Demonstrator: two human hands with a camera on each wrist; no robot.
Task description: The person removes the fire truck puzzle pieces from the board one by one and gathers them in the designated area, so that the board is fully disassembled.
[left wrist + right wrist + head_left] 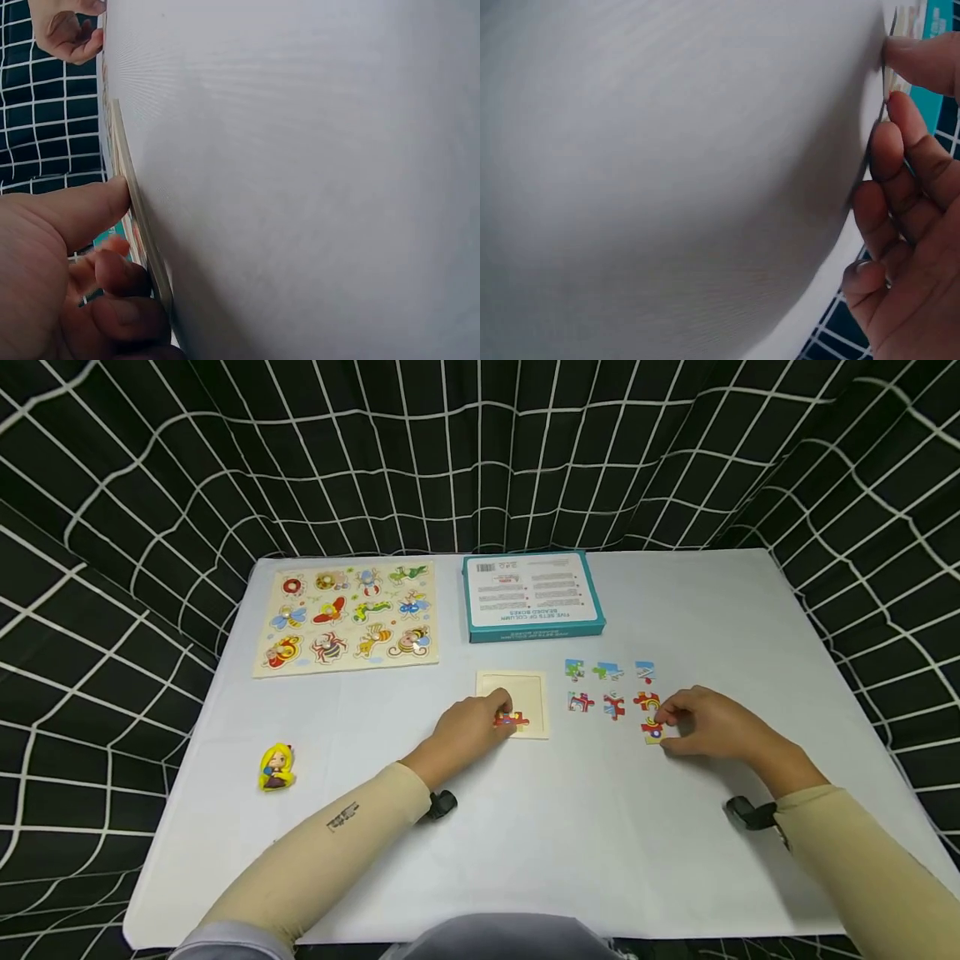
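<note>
My left hand [472,724] is over the shallow wooden puzzle tray [538,702], pinching a red puzzle piece [513,719] by the tray's lower part. Up close in the left wrist view, the left thumb lies at the tray's edge [140,214], fingers curled. My right hand [705,724] has its thumb and index finger at a red-and-yellow puzzle piece [651,732]; the right wrist view hides that piece. Just above it lies another red-and-yellow piece [645,700]. Several more jigsaw pieces, such as a green-and-blue one [608,671], lie in rows between tray and right hand.
Behind the tray lies a teal-and-white box [532,597]. A wooden insect peg puzzle board [348,647] is at the back left. A yellow-haired doll figure [277,767] lies on the left of the white table [525,843]. Black netted curtain surrounds the table's back and sides.
</note>
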